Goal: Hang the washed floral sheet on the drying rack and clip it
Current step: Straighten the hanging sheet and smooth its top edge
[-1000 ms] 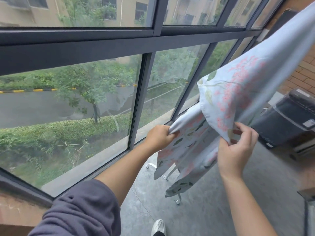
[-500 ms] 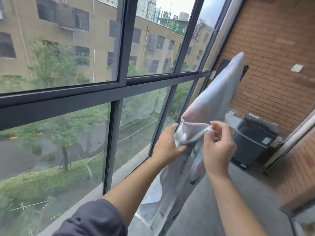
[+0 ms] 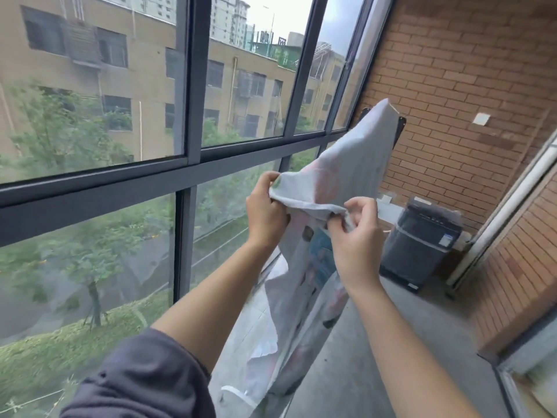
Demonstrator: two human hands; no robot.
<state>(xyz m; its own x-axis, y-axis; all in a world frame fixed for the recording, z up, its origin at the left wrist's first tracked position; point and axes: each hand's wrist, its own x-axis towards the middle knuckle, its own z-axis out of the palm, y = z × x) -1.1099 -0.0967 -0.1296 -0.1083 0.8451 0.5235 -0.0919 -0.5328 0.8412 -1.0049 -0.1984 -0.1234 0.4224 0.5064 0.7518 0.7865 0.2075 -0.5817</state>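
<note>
Floral sheet (image 3: 346,176) is seen in the head view at the centre of the frame. It rises to a peak toward 1 o'clock and falls in loose folds toward 6 o'clock, where its lower part hangs close to the concrete floor (image 3: 376,342).

A short span of its upper edge is held taut between two hands that are near each other. At 9 o'clock of that span, the left hand (image 3: 265,212) is curled round a bunch of the hem, so its grip is full and closed on cloth. At 3 o'clock of it, the hem is pinched between the thumb and fingertips of the right hand (image 3: 358,233), a narrow grip that also holds cloth.

The drying rack cannot be made out with certainty. The peak of the sheet seems to be carried by something dark at 1 o'clock. A pale bar (image 3: 233,389) low at 6 o'clock may be a foot of the rack, but the rest is hidden by the cloth. No clip is seen.

A dark appliance (image 3: 422,239) stands at 3 o'clock against the brick wall (image 3: 452,86), and the window (image 3: 193,86) fills 9 to 12 o'clock.

The step in hand is judged to be the finding and straightening of an edge. The hanging looks partly done, and the clipping has not begun. For the next move, the hands would have to be drawn apart so that the hem is laid flat along a rail. One hand would then have to be freed for a clip while the limp, damp cloth is kept from sliding by the other.
</note>
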